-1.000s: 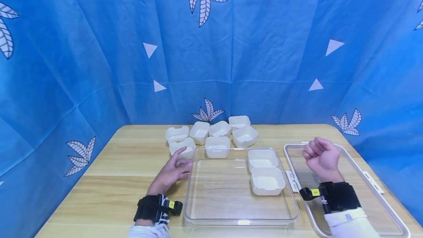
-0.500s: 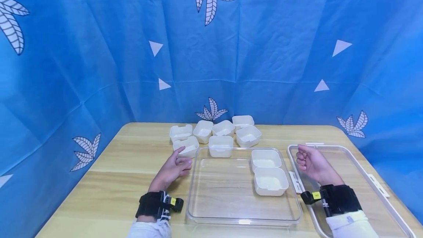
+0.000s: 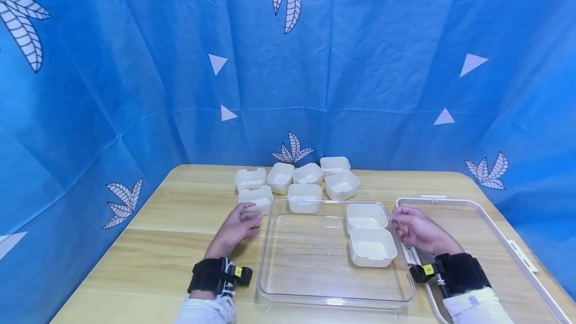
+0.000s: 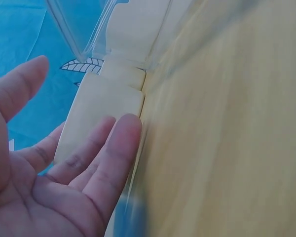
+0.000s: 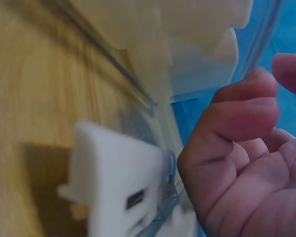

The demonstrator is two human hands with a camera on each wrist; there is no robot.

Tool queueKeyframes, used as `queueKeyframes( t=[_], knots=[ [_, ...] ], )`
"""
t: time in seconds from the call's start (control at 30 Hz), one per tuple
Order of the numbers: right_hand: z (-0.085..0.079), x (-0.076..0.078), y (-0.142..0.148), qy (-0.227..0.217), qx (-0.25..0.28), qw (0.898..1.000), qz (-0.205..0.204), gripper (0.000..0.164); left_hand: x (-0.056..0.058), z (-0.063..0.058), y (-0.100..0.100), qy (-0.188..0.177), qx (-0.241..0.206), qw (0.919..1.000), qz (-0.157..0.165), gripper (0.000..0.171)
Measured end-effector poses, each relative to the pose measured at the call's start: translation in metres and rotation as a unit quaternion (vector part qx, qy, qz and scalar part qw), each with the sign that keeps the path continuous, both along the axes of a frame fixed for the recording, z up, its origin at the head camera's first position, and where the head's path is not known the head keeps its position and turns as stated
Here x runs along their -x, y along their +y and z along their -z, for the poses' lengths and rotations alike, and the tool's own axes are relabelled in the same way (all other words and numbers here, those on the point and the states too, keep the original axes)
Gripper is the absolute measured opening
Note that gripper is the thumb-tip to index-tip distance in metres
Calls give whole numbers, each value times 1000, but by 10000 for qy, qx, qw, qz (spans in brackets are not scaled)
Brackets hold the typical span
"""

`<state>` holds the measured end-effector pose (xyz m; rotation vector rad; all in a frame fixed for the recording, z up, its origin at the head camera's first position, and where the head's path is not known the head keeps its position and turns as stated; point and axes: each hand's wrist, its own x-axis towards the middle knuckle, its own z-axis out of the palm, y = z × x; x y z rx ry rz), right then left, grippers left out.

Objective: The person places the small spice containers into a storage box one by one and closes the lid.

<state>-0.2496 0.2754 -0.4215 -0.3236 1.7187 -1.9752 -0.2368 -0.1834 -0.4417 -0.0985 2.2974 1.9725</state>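
My left hand (image 3: 234,231) hovers beside the left wall of a clear rectangular container (image 3: 306,274), fingers loosely bent and holding nothing. Its fingertips are right at a small white box (image 3: 255,200); in the left wrist view they overlap the side of a white box (image 4: 101,108). Inside the container's right half sit two white boxes, a front one (image 3: 373,248) and a back one (image 3: 366,216). My right hand (image 3: 417,231) is at the container's right wall with loosely curled fingers and nothing in it. The right wrist view shows its fingertips close to the clear rim.
Several more small white boxes (image 3: 308,174) stand in a cluster behind the container. A clear lid (image 3: 472,249) with a white rim lies to the right, its white latch (image 5: 123,173) beside the container. A blue patterned curtain (image 3: 333,64) hangs behind the wooden table (image 3: 148,259).
My right hand has gone from a raised fist over the lid leftward and down to the container's right wall, its fingers loosening. The left hand stays about in place. The head view has shifted slightly.
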Motion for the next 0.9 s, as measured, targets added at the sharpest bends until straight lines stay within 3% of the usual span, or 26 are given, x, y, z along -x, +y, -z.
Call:
queueKeyframes(
  t=[0.3,0.53,0.7,0.83,0.9],
  knots=[
    [2,-1,-1,68,-185,9998,71,12,2,-3,-8,-114,261,9970,-726,39],
    [3,0,-1,78,-429,9987,258,11,-4,-9,-16,-149,1532,9813,-1152,37],
    [4,0,-1,136,-531,9981,287,10,-5,-14,-20,-233,1685,9771,-1277,32],
    [4,1,-2,144,-574,9978,314,10,-5,-17,-20,13,1597,9743,-1586,40],
    [4,0,-2,139,-572,9977,330,9,-5,-19,-20,249,1842,9680,-1685,44]
  ],
)
